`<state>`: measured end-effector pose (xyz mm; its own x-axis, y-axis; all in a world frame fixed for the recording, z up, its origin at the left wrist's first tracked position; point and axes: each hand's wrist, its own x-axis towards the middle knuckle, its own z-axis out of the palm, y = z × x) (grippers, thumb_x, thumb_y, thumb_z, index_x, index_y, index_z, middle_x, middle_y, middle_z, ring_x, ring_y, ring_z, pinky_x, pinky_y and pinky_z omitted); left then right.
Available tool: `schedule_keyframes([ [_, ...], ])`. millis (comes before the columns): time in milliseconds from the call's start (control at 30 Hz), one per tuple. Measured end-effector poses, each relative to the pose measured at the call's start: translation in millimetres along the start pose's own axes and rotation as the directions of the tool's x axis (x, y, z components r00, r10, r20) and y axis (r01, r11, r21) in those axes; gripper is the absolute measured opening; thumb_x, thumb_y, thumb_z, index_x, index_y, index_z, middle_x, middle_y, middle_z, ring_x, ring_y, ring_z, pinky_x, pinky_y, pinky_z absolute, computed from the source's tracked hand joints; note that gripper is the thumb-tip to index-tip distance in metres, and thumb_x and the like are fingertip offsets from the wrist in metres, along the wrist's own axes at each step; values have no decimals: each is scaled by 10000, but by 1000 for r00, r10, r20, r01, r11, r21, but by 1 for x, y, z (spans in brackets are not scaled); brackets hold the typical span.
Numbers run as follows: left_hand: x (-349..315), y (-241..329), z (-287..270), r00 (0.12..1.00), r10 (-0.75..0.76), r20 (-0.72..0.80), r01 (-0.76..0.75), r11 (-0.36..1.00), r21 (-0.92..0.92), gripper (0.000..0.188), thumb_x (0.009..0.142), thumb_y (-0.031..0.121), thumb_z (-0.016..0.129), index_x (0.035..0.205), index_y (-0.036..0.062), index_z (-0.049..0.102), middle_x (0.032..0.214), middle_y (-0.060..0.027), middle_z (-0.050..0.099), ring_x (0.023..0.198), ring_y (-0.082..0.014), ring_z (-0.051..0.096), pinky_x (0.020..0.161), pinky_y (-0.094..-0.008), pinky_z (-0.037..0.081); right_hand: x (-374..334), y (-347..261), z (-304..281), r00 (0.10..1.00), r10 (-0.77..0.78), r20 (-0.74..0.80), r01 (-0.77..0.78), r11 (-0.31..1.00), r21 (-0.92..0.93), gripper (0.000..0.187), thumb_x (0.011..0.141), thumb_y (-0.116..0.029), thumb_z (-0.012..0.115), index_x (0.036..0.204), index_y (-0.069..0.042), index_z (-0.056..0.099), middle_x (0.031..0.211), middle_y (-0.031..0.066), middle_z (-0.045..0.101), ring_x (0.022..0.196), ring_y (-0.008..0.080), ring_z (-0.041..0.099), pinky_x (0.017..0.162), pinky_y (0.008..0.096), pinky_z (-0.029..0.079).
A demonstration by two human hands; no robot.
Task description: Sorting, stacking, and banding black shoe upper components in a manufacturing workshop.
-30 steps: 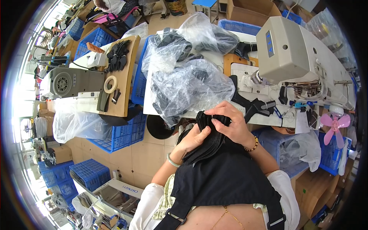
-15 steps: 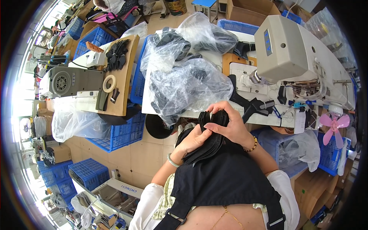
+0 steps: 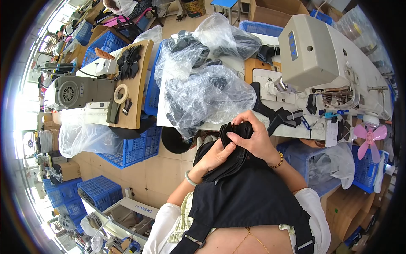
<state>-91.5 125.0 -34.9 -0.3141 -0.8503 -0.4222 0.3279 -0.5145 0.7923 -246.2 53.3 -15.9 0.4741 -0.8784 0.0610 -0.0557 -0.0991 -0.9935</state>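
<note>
A stack of black fabric pieces (image 3: 231, 164) is held between my two hands, above the black apron (image 3: 241, 199) on my lap. My left hand (image 3: 216, 155) grips the stack from its left side, the thumb pressed on top. The fingers of my right hand (image 3: 253, 137) curl round the far end, with thumb and fingertips among the layers. At that end the upper layers fan slightly apart. The undersides of the pieces and several of my fingers are hidden.
Ahead, a white sewing table (image 3: 203, 125) bears black pieces in clear plastic bags (image 3: 211, 93) and a sewing machine (image 3: 308, 53). Black strap-like parts (image 3: 281, 118) lie near its edge. A pink fan (image 3: 370, 137) is at right, a black bin (image 3: 175, 142) and blue crate (image 3: 141, 146) at left.
My right fingers have shifted slightly at the far end of the stack, and the layers there sit a little differently. Both hands keep their hold.
</note>
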Motion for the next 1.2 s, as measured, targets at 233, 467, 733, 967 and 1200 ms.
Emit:
schedule_keyframes([
  [233,0,1,-3,983,25,-182,21,968,248,492,989,394,347,1239,-13,467,1131,-38,532,1053,-116,468,923,-251,375,4,-3,13,992,-10,-125,9,1000,-7,303,749,-91,706,998,-46,539,874,21,566,836,91,537,801,239,433],
  [467,15,10,-32,965,212,-155,-188,970,155,455,1009,342,246,1079,-18,516,955,-81,569,896,-139,521,842,-272,408,-1,15,14,989,92,-117,-73,985,155,211,767,-63,696,930,-40,565,874,-5,568,808,57,515,748,204,414],
  [733,38,50,-63,924,378,-55,-299,806,512,405,1000,264,283,784,10,514,741,-34,494,725,-114,464,698,-271,387,14,16,45,948,164,-273,-47,920,388,229,786,-93,711,925,-44,536,826,14,593,814,92,580,753,225,445],
  [967,124,139,-134,982,180,-64,-70,650,757,310,883,252,586,746,-27,600,660,-38,570,585,-60,519,495,-239,400,26,15,64,895,344,-285,-99,776,623,236,799,-60,690,966,-33,526,827,43,592,753,111,603,749,237,463],
  [1200,148,130,-170,833,538,128,-121,-48,991,582,765,350,722,1068,-97,504,900,-245,606,855,-360,611,696,-376,473,33,17,74,851,325,-413,-152,905,398,286,748,-143,749,947,-33,576,925,13,571,925,94,514,846,243,398],
])
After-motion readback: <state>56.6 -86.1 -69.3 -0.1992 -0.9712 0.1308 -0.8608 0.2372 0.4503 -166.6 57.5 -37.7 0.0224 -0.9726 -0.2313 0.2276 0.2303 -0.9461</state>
